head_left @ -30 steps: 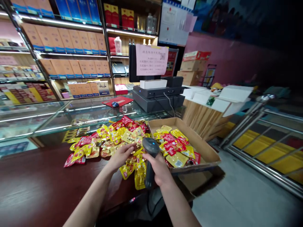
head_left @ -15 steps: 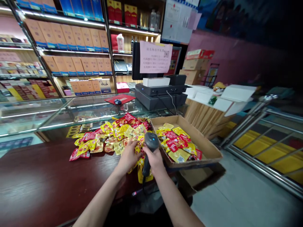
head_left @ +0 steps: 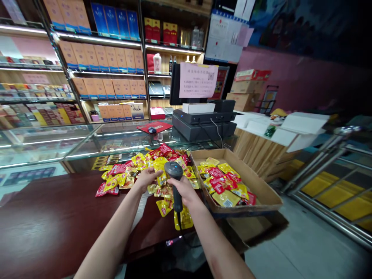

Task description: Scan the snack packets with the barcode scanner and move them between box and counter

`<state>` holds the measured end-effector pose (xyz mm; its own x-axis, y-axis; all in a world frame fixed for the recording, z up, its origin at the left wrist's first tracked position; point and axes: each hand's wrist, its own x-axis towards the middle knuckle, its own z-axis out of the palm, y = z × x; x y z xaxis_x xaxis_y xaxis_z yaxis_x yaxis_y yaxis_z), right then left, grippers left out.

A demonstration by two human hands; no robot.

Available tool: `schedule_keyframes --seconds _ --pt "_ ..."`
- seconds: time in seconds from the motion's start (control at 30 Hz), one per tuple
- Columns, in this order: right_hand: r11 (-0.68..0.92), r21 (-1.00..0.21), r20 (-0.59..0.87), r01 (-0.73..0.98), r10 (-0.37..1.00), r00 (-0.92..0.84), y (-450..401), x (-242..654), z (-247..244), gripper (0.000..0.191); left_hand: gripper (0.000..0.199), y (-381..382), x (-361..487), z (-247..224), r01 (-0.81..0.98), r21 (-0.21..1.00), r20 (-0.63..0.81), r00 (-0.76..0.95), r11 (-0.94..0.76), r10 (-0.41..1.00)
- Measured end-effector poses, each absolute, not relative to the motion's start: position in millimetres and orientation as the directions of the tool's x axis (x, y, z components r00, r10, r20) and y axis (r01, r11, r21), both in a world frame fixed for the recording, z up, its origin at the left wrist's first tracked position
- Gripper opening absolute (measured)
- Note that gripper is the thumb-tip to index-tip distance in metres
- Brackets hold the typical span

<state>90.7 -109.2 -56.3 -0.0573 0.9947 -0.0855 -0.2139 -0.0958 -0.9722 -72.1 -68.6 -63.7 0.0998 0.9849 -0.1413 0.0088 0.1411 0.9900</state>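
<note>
A dark barcode scanner (head_left: 174,174) with a small blue light stands upright in my right hand (head_left: 186,189), fingers wrapped round its handle. Its cord runs down from the handle's end. To the left, my left hand (head_left: 146,179) pinches a yellow snack packet (head_left: 161,177) over the pile, just beside the scanner head; its fingertips partly blend with the packets. The pile of red and yellow snack packets (head_left: 117,169) spreads over the dark red counter (head_left: 58,217). To the right, an open cardboard box (head_left: 247,176) holds more such packets.
Behind the pile stretches a glass display counter (head_left: 113,133) with a mouse (head_left: 152,130) on a red pad. A monitor bearing a pink notice (head_left: 198,80) stands above a cash drawer (head_left: 200,130). Boxed goods fill the back shelves; a metal railing (head_left: 316,170) is at right.
My left hand has drawn left, away from my right hand. The scanner has shifted slightly left relative to the box. The whole view has tilted and moved a little.
</note>
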Motion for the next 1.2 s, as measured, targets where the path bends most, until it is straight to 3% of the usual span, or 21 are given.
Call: schedule_keyframes --seconds 0.37,0.6,0.93,1.2 --pt "-0.006 -0.998 -0.004 -0.065 1.0 -0.022 -111 74 -41 0.018 0.051 -35 -87 -33 -0.004 0.988 -0.15 0.096 0.151 0.984" --pt "-0.217 -0.965 -0.194 -0.147 0.969 -0.155 -124 61 -50 0.02 0.055 -17 -86 -18 -0.003 0.987 -0.161 0.061 0.162 0.985" --pt "-0.096 -0.995 -0.091 -0.041 0.989 -0.12 -123 54 -47 0.013 0.054 -11 -86 -14 0.016 0.989 -0.148 0.05 0.147 0.988" --pt "-0.121 -0.993 -0.121 0.005 0.987 -0.109 -122 51 -49 0.01 0.057 -13 -86 -15 0.027 0.988 -0.152 0.044 0.151 0.987"
